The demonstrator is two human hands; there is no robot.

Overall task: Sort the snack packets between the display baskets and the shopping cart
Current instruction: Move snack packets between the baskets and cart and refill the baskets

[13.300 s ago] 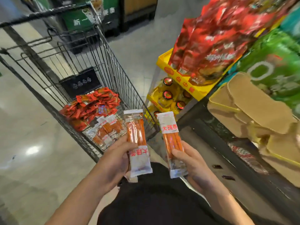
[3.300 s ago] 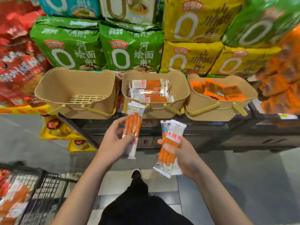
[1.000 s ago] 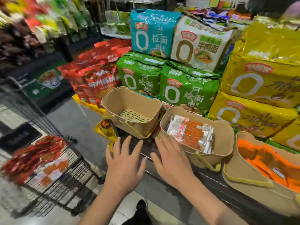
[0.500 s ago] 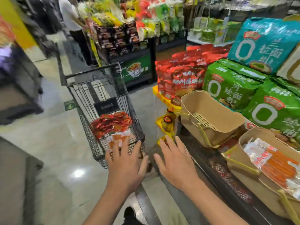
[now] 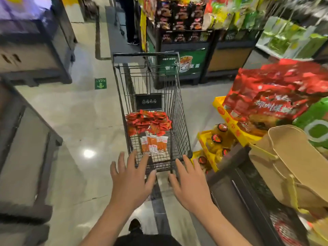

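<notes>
A black wire shopping cart [image 5: 179, 107] stands straight ahead of me on the floor. Inside it lie a heap of small red snack packets [image 5: 148, 121] and, nearer to me, a few clear packets of orange snack sticks [image 5: 154, 144]. My left hand [image 5: 130, 181] and my right hand [image 5: 190, 185] are both empty with fingers spread, held just short of the cart's near end. A tan display basket [image 5: 291, 167] sits on the dark shelf at my right; its inside is hidden from here.
Big red noodle bags [image 5: 273, 96] on a yellow tray [image 5: 229, 118] with bottles below stand right of the cart. Dark display stands line the left [image 5: 23, 142] and back [image 5: 186, 55]. A person's legs [image 5: 130, 23] show far up the aisle.
The two packets I held went into the middle basket. My view has swung left from the baskets to the cart, and both empty hands have come toward its near end.
</notes>
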